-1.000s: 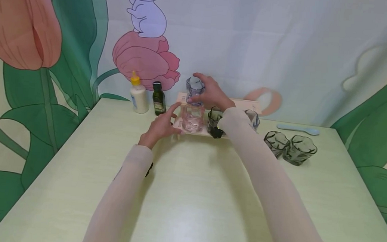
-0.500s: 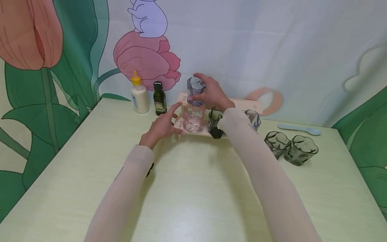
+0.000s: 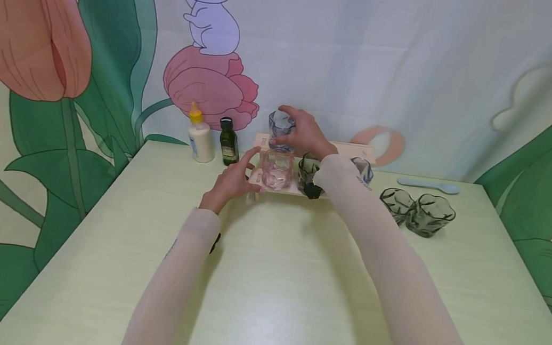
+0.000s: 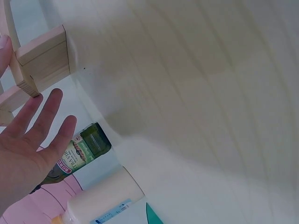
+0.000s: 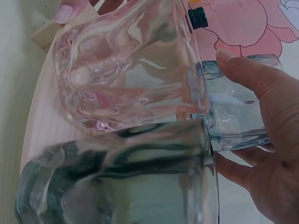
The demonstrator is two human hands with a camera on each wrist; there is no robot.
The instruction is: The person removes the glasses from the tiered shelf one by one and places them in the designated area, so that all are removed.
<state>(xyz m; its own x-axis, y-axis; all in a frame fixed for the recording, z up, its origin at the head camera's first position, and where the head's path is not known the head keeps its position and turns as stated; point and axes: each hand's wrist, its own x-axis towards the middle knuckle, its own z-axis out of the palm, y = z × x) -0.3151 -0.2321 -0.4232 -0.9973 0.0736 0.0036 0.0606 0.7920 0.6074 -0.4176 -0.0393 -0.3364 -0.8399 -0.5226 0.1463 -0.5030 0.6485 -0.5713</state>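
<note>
My right hand [image 3: 307,134] holds a bluish drinking glass [image 3: 281,123] at the left end of the upper step of a two-step wooden rack [image 3: 347,149]. In the right wrist view the thumb and fingers span that bluish glass [image 5: 233,100]. My left hand [image 3: 229,184] grips the left end of the lower step, thumb at the front, index finger behind. The left wrist view shows its other fingers apart from the wood [image 4: 46,56]. A pink glass [image 3: 277,173] stands on the lower step between my hands. Beside it is a grey glass [image 3: 306,169], partly behind my right wrist.
Another bluish glass [image 3: 364,169] shows past my right sleeve. Two grey glasses [image 3: 429,215] stand on the table to the right, near a light-blue spoon [image 3: 428,185]. Left of the rack are a dark green bottle [image 3: 229,142] and a cream bottle with yellow cap [image 3: 201,141].
Both hands keep their places on the bluish glass and the rack. The whole head view has shifted very slightly; no object has visibly been moved.
</note>
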